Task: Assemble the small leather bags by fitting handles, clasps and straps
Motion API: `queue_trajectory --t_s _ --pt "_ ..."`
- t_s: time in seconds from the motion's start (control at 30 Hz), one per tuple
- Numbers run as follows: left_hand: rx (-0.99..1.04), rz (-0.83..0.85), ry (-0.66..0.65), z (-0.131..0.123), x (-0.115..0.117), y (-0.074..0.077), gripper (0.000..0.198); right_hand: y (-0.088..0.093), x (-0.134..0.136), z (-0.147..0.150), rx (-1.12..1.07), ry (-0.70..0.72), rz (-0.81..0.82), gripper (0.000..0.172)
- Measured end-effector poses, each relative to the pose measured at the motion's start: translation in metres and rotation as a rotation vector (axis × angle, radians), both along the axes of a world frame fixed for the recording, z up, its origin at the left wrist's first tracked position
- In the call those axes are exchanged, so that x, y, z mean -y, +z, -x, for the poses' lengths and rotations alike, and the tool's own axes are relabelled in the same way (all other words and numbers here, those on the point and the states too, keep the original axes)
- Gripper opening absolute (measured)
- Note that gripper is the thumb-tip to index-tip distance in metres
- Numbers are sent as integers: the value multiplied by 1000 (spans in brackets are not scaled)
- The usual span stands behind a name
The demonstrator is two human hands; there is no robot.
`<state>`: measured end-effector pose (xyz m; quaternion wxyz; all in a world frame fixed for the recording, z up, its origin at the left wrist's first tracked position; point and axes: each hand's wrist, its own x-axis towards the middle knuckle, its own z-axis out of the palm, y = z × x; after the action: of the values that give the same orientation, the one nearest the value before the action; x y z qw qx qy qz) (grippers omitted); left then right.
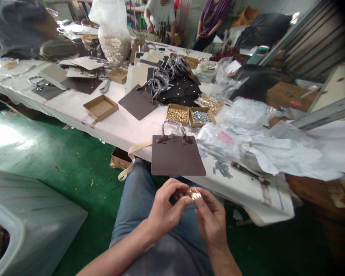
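Above my lap, both hands come together over a small, shiny gold metal fitting [196, 194]. My right hand [212, 214] pinches it between thumb and fingers. The closed fingertips of my left hand [169, 203] grip at its left side; the fingers partly hide it, so its exact shape is unclear. Just beyond my hands, a dark brown bag panel [178, 157] lies at the table edge, its wrapped handles pointing away from me and a small metal piece at its top. A cream strip [139, 146] trails from beneath its left side.
Small boxes of gold hardware [177, 114] and silver hardware [200, 117] stand behind the panel. Grey metal plates [222, 168] lie at right, beside plastic bags [247, 134]. Another brown panel [138, 102] and a cardboard tray [100, 108] lie farther left. Two people stand beyond the table.
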<state>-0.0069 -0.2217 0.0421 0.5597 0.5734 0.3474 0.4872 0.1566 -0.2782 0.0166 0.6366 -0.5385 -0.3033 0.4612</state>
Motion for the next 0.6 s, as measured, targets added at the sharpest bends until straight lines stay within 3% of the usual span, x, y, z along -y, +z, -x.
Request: queue_trajectory --t_s 0.13,0.27,0.47,0.6 --pt "-69 5 76 13 -14 3 18 1 -7 -7 2 -41 -24 26" --pt "-182 -15 180 37 -45 9 14 4 -12 -13 19 -77 -71 24" --pt "-419 -173 248 71 -124 17 22 3 -12 -17 89 -20 -25 29" --pt "-603 -318 212 68 -178 15 27 7 -18 -19 201 46 30 36"
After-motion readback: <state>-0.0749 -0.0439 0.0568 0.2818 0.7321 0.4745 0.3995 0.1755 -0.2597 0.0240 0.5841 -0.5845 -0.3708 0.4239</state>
